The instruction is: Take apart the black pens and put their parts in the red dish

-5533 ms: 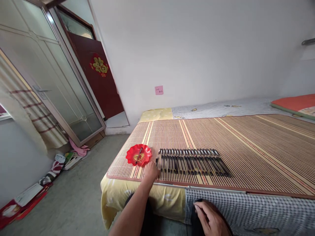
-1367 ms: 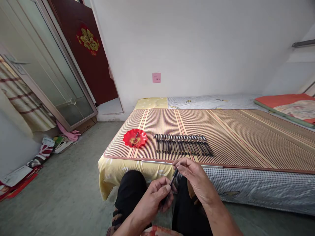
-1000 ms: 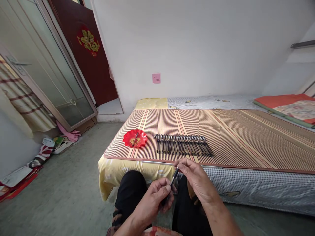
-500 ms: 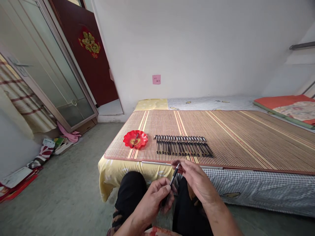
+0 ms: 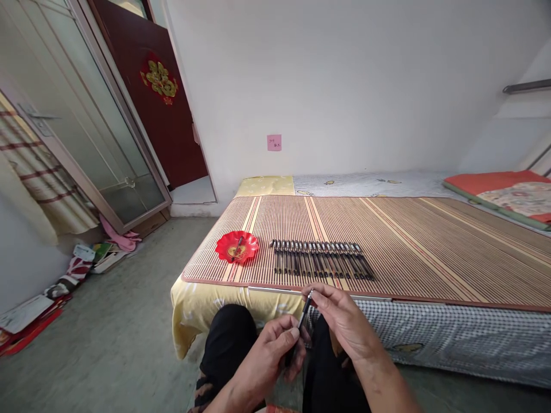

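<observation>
- Held item: slim black pen [image 5: 302, 314], in mid-air over the lap, just short of the near bed edge, shared between both hands.
- Long axis: steeply tilted, with the lower end toward the body and slightly left, and the upper end up, away and slightly right.
- Lower grip: left hand [image 5: 269, 351], closed round the lower barrel with the thumb on top; the pen's lower end is hidden in the fist.
- Upper grip: right hand [image 5: 342, 322], closed in a pinch, fingertips [image 5: 317, 293] on the pen's top end; the nearer of the two hands to the bed.
- Straight ahead, apart from the hands: row of matching black pens [image 5: 321, 261], side by side on the striped bamboo mat [image 5: 430, 246], each lying lengthwise away from the body, roughly in line with the held pen.
- Ahead and left, just beside the row: red scalloped plastic dish [image 5: 237, 247] on the mat, with one further pen in it; closer to the left hand.
- Below the mat's corner: yellow bedsheet [image 5: 193, 298], hanging beside the left knee.
</observation>
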A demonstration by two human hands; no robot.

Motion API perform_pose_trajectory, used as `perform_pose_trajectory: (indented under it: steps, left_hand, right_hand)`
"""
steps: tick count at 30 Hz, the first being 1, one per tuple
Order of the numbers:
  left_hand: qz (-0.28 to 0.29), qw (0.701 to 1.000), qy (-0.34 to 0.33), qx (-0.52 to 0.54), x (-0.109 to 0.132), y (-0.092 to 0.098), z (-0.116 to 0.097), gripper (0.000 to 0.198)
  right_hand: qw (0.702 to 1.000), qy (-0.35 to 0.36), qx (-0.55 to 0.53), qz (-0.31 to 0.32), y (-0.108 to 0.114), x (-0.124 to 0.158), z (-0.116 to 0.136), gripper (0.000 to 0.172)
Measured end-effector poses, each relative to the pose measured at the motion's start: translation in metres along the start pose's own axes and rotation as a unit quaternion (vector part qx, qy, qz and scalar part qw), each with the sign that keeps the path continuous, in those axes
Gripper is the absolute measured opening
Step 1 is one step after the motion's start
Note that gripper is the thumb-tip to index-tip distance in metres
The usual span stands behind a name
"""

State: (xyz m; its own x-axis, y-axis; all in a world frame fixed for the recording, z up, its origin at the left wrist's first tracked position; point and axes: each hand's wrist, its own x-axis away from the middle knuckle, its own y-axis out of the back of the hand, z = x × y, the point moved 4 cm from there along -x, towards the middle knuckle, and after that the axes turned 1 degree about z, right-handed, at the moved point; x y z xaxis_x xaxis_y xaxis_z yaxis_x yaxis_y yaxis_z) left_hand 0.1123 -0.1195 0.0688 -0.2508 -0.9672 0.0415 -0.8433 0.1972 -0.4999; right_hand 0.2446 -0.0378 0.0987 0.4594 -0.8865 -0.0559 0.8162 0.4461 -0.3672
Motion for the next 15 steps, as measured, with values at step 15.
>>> perform_pose_trajectory:
  steps: [15]
  left_hand:
    - [0.024,0.998,0.021,0.055,0.000,0.001,0.014,0.037]
  right_hand:
    - [0.999,0.003,0.035,-0.011,-0.002,0.004,-0.002,0.026]
